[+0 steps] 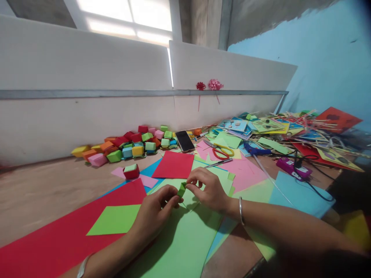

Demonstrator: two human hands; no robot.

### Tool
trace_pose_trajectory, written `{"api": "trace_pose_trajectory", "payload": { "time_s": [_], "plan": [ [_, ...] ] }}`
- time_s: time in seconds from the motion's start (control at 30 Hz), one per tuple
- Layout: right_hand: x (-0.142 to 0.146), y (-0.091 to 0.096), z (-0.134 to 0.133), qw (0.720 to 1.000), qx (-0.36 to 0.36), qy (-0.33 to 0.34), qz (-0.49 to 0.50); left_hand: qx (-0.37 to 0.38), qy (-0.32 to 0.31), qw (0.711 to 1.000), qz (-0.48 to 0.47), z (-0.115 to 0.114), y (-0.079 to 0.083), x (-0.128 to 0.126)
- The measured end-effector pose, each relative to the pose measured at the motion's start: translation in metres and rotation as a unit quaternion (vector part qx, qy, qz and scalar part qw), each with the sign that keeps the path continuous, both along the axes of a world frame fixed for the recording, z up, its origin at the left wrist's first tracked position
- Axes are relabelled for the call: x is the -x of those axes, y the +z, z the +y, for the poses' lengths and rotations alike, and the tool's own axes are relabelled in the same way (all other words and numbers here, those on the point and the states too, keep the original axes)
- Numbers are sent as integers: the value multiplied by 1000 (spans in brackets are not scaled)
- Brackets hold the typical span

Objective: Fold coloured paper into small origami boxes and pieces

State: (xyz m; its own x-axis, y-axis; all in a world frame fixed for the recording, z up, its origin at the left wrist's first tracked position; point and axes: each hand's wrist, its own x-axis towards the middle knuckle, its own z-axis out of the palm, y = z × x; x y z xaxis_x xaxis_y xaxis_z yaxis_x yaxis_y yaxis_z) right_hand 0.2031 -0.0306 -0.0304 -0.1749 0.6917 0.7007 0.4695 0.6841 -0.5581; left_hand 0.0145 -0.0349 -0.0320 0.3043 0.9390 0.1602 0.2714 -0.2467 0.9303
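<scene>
A small folded piece of green paper is held between my two hands, above a light green sheet. My left hand pinches its lower left side. The fingertips of my right hand are closed on its upper right edge. Under and beside my left forearm lie a bright green rectangle of paper and a large red sheet. Beyond my hands are a red square of paper and a red paper box with a pale green top.
Several coloured paper cubes are heaped by the wall at the back left, beside a phone. Scissors, a pen, a blue glue gun and a purple power strip with cords lie right. Paper crafts pile behind.
</scene>
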Motion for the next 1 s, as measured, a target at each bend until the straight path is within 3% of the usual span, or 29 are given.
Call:
{"api": "trace_pose_trajectory", "payload": {
  "time_s": [0.13, 0.37, 0.57, 0.63, 0.7, 0.77, 0.87, 0.93, 1.0],
  "plan": [
    [-1, -1, 1, 999, -35, -9, -11, -21, -1, 1000, 20, 0, 1, 0],
    [1, 0, -2, 1000, -12, -4, -16, -65, -10, 995, 70, -1, 1, 0],
    [3, -4, -1, 1000, -21, -21, -3, -25, 4, 999, 48, -1, 1, -2],
    [3, -6, 0, 998, -45, -37, 8, -8, 19, 999, 31, 0, 0, -2],
    [1, -5, -1, 992, -115, -45, -2, 15, 33, 999, -1, 0, 0, -3],
    [0, -1, -2, 969, -238, -4, -63, 24, 42, 998, -37, -1, 0, -4],
    [-2, 4, -3, 889, -396, 101, -205, 2, 49, 997, -61, -2, 2, -5],
    [-2, 4, -2, 853, -426, 136, -271, -6, 52, 997, -63, -1, 4, -5],
    [0, 2, 0, 848, -407, 141, -308, -9, 53, 997, -63, 0, 6, -5]
  ]
}}
